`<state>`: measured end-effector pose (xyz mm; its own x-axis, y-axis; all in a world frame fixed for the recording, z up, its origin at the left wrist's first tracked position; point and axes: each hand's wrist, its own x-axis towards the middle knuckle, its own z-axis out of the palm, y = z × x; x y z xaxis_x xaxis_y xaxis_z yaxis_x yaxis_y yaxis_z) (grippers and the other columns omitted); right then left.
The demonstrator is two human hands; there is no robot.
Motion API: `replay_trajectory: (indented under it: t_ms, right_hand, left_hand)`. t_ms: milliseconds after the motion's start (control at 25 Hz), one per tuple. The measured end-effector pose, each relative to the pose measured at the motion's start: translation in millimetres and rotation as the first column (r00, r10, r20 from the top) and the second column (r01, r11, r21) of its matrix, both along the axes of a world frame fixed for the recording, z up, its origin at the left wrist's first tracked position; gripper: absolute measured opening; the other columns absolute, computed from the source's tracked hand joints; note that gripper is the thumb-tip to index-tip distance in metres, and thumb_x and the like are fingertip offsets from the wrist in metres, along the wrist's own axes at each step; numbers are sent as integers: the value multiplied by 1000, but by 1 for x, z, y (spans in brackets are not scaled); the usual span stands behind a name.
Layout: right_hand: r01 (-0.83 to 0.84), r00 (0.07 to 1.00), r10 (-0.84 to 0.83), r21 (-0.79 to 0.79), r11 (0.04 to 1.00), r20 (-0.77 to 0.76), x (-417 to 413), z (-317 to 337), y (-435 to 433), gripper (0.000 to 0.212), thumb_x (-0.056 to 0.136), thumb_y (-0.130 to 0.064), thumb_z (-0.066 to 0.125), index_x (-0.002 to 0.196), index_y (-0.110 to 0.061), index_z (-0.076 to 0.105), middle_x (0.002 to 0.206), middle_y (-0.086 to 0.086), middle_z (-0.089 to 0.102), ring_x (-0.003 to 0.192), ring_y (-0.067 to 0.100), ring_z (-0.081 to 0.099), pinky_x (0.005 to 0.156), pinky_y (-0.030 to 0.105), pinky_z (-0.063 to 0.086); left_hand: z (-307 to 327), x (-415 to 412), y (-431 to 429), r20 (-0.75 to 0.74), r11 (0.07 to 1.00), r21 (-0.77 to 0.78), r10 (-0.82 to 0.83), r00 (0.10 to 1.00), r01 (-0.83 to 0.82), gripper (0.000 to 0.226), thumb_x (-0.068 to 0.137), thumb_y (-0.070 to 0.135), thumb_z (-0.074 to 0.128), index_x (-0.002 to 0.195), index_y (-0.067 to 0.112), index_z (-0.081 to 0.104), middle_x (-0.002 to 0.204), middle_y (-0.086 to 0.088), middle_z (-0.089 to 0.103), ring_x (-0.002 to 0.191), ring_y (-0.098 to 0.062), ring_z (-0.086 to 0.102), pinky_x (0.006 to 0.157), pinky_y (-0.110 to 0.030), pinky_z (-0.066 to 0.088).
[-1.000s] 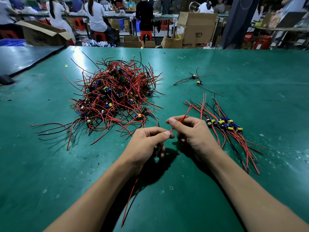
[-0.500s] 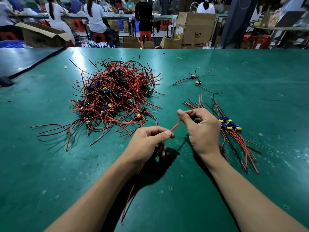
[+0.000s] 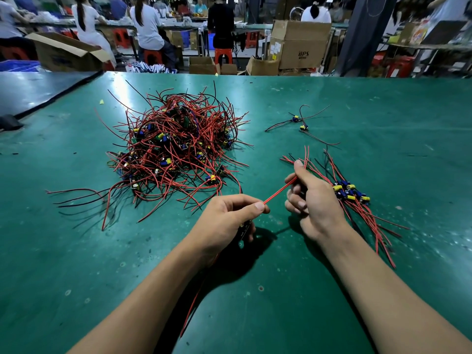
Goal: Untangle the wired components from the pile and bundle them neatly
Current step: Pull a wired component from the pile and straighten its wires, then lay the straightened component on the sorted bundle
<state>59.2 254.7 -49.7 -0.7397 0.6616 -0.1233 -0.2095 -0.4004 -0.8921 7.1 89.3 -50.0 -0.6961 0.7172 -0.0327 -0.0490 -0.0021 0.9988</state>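
A tangled pile (image 3: pixel 173 152) of red and black wires with small blue and yellow components lies on the green table (image 3: pixel 76 251), left of centre. My left hand (image 3: pixel 224 221) grips one wired component, a dark board showing under its fingers, and pinches its red wire (image 3: pixel 279 190) at the thumb. My right hand (image 3: pixel 314 200) holds the same red wire farther along, stretched taut between the two hands. Another red wire hangs from my left hand along the forearm. Just right of my right hand lies a sorted bundle (image 3: pixel 350 195) with its components lined up.
Two loose wired components (image 3: pixel 300 123) lie farther back at the right. A dark mat (image 3: pixel 30 90) covers the far left corner. Beyond the table's far edge stand cardboard boxes (image 3: pixel 298 47), red stools and several people at benches.
My right hand has slid up and to the right along the red wire, drawing it out longer and straighter. My left hand has stayed where it was.
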Motion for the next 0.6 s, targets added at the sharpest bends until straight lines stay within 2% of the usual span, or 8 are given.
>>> replay_trajectory:
  t_ms: [120, 200, 280, 360, 440, 480, 600]
  right_hand:
    - [-60, 998, 58, -105, 993, -21, 4, 3, 1, 45, 99, -35, 58, 62, -9, 58, 51, -5, 36, 30, 5, 26, 32, 18, 21]
    - [-54, 999, 54, -38, 998, -1, 7, 5, 1, 43, 97, -37, 60, 64, -9, 60, 54, -4, 38, 32, 5, 27, 34, 19, 22]
    - [-36, 999, 33, 78, 996, 33, 10, 4, 1, 43, 90, -46, 65, 72, -7, 65, 56, -4, 41, 35, 7, 31, 36, 19, 25]
    - [-23, 997, 13, 120, 993, 79, 11, 3, 2, 58, 77, -62, 66, 86, -5, 70, 57, -5, 45, 39, 8, 35, 39, 21, 29]
    - [-1, 993, -14, 131, 991, 113, 11, 2, 2, 70, 71, -71, 63, 96, -6, 71, 61, -5, 50, 42, 10, 38, 41, 23, 33]
    - [3, 992, -21, 145, 989, 126, 11, 2, 1, 70, 72, -72, 62, 98, -7, 70, 63, -5, 51, 42, 11, 40, 42, 23, 33]
    - [-55, 986, 14, 238, 970, 168, 12, -2, -8, 48, 82, -63, 65, 89, -15, 66, 66, -3, 52, 41, 10, 43, 40, 21, 32]
  left_hand:
    - [1, 1, 0, 14, 1000, 8, 3, 1000, -3, 14, 89, 10, 64, 80, 9, 74, 84, -41, 60, 41, -16, 50, 46, -19, 41]
    - [0, 0, -1, 38, 1000, 9, 0, 999, 0, 13, 89, 8, 64, 82, 7, 74, 81, -38, 61, 42, -17, 52, 48, -20, 42]
    - [-2, 1, -1, 84, 1000, 11, 7, 996, -8, 12, 91, 9, 62, 87, 5, 73, 66, -24, 62, 45, -20, 57, 50, -21, 47]
    - [-2, 2, -1, 172, 998, 35, 45, 984, -51, 14, 95, 12, 58, 96, 2, 69, 63, -14, 63, 51, -23, 63, 51, -25, 53]
    - [3, 2, 1, 259, 993, 60, 80, 963, -98, 24, 98, 23, 53, 104, 2, 64, 75, -15, 67, 60, -27, 68, 56, -32, 58]
    - [5, 0, 1, 312, 990, 77, 89, 946, -119, 31, 99, 29, 50, 109, 2, 61, 81, -16, 68, 65, -29, 69, 61, -36, 59]
    - [11, -5, 1, 470, 970, 161, 85, 879, -180, 48, 99, 45, 41, 124, 6, 53, 107, -21, 69, 90, -35, 71, 80, -45, 58]
